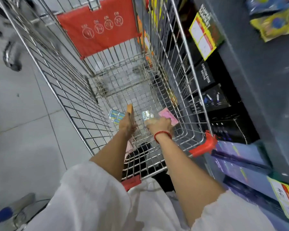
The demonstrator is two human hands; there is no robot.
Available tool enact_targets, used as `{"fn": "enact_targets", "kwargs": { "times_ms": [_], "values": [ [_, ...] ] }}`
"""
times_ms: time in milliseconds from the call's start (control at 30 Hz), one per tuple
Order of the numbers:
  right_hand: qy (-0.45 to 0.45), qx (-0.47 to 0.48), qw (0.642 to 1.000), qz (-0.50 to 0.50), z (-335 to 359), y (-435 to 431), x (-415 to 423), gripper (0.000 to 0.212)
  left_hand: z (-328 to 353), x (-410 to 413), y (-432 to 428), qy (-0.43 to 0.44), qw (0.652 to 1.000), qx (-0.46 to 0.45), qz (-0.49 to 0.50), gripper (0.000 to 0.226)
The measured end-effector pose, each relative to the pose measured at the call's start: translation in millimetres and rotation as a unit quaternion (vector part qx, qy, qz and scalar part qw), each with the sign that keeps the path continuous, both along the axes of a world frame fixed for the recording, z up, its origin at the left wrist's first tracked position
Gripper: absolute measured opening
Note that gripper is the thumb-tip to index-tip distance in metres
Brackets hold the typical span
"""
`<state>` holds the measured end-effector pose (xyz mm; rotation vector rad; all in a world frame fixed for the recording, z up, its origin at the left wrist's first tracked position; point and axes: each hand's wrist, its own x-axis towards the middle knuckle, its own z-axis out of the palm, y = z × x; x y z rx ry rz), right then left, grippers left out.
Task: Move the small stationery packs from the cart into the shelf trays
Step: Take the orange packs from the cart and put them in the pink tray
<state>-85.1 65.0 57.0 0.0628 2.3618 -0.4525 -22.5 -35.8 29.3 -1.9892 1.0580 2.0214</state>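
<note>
Wire cart (158, 90) | left hand (128, 125) grip pinching orange pack (130, 108) | right hand (158, 125) grip closed on pink pack (169, 116)

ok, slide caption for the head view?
Both hands reach into the wire cart: left hand holds an orange pack, right hand gathers others.

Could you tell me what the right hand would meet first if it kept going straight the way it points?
Most likely the pink pack, lying just beyond the right hand on the cart floor; depth is hard to judge.
</note>
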Motion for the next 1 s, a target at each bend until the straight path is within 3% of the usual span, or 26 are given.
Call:
{"fn": "enact_targets", "kwargs": {
  "times_ms": [167, 367, 467, 600, 767, 900, 1000],
  "values": [
    [0.079, -0.119, 0.989, -0.036, 42, 1, -1, 0.041, 44, 7, -10, 0.094, 0.994, 0.04, 0.03, 0.057],
    [0.195, -0.19, 0.96, -0.062, 118, 21, -9, 0.039, 125, 0, -10, 0.204, 0.977, 0.032, 0.059, 0.021],
    [0.279, -0.233, 0.928, -0.08, 164, 42, -16, 0.036, 175, -16, 8, 0.278, 0.959, 0.032, 0.041, 0.018],
    [0.411, -0.275, 0.857, -0.143, 232, 76, -38, 0.041, 244, -60, 53, 0.37, 0.927, 0.006, -0.057, 0.011],
    [0.549, -0.248, 0.764, -0.232, 299, 164, -61, 0.049, 312, -117, 139, 0.477, 0.858, 0.098, -0.164, 0.021],
    [0.607, -0.181, 0.715, -0.296, 319, 251, -60, 0.039, 333, -140, 214, 0.47, 0.814, 0.21, -0.271, 0.035],
    [0.603, -0.125, 0.7, -0.363, 314, 305, -55, 0.04, 333, -151, 266, 0.434, 0.784, 0.299, -0.329, 0.04]
  ]
}}
